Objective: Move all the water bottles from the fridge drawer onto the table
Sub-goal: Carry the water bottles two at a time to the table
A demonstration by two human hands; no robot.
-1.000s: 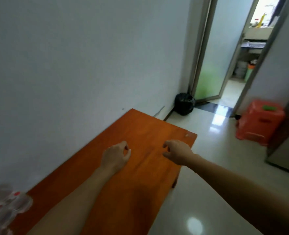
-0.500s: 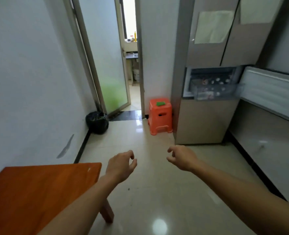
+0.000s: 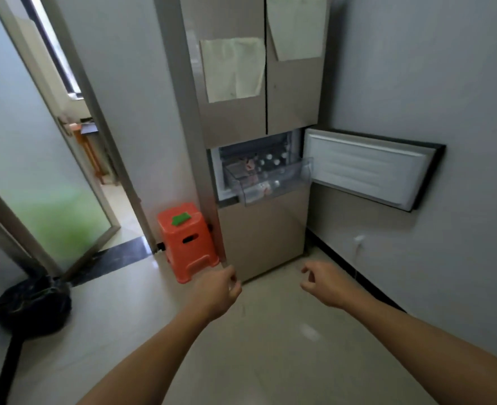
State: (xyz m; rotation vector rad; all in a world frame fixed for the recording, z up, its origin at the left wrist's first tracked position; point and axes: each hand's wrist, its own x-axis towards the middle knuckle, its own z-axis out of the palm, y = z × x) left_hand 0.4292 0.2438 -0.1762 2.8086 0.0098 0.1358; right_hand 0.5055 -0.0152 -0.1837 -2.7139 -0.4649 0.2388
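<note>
A tall beige fridge (image 3: pixel 259 229) stands ahead with its middle compartment door (image 3: pixel 367 171) swung open to the right. A clear drawer (image 3: pixel 273 190) is pulled out of it, and several water bottles (image 3: pixel 270 163) with white caps stand inside. My left hand (image 3: pixel 216 290) and my right hand (image 3: pixel 326 285) hang in the air over the floor, well short of the drawer. Both hold nothing, with fingers loosely curled. The table is out of view.
An orange plastic stool (image 3: pixel 187 239) with a green patch on top stands against the fridge's left side. A black bag (image 3: pixel 31 305) lies on the floor at the left. A glass door (image 3: pixel 37 182) stands open at the left. A grey wall (image 3: pixel 460 83) closes the right.
The view has swung from the orange table round to the fridge and come closer to it. Both hands stayed empty and raised in front of me.
</note>
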